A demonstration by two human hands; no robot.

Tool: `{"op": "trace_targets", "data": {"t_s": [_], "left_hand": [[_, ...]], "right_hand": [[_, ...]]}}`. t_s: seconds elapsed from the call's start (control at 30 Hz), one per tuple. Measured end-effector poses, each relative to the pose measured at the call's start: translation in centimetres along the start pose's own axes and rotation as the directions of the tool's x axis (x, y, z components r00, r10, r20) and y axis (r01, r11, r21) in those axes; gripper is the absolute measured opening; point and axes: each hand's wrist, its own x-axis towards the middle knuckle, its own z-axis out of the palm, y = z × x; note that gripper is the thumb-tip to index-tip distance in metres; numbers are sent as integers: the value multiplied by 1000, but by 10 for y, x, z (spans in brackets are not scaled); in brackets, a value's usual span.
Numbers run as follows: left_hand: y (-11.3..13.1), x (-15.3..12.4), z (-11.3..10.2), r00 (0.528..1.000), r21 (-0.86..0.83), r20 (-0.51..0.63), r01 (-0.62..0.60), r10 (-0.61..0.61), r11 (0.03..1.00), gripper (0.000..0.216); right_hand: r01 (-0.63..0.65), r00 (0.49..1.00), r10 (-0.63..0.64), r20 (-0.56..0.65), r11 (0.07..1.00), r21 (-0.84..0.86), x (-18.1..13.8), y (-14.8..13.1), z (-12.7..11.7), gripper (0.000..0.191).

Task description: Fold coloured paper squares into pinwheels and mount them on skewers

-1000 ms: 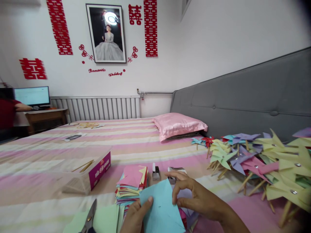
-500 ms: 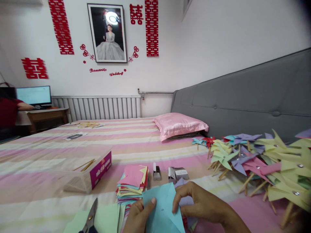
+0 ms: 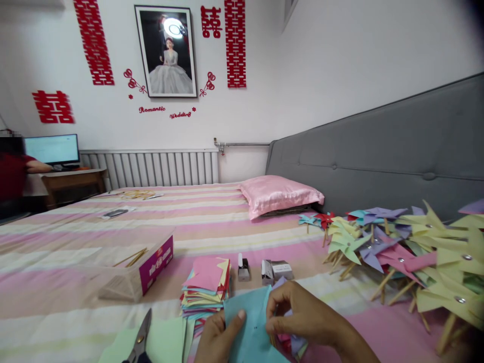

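Note:
A light blue sheet of paper (image 3: 247, 312) with small dark marks near its middle is held up at the bottom centre. My left hand (image 3: 219, 337) grips its left side, thumb on top. At the right edge my right hand (image 3: 308, 317) pinches the same paper between thumb and fingers. Just behind stands a stack of coloured paper pieces (image 3: 206, 282), pink on top. Scissors (image 3: 141, 335) lie partly spread on light green paper (image 3: 166, 340) to the left. Purple and red paper (image 3: 297, 345) shows partly hidden below my right hand.
Paper pinwheels on sticks (image 3: 401, 259) crowd the right side. Small boxes (image 3: 278, 270) and another small box (image 3: 244, 268) lie ahead. A clear container with a purple label (image 3: 157, 264) holds sticks. Farther back are a pink pillow (image 3: 280, 194) and a person in red (image 3: 13, 174) at a desk.
The blue paper has bent, its right side drawn inward and down by my right hand. My left hand keeps its hold with a slight shift to the right.

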Motion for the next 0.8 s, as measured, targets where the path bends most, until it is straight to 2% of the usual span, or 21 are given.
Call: {"op": "trace_targets", "data": {"t_s": [0.17,0.33,0.53,0.8], "left_hand": [[1,-2,4,1000,-26,13,-19,20,999,36],[1,-3,7,1000,-76,9,-12,12,997,36],[7,-7,12,998,9,-40,-50,50,999,43],[9,-9,15,998,2,-28,-47,47,999,45]], "right_hand": [[-56,998,57,-40,998,14,3,6,1,9],[-83,995,85,-49,996,33,2,2,2,7],[-109,992,112,-50,992,66,3,2,2,4],[-89,991,92,-92,995,33,6,5,5,3]]}}
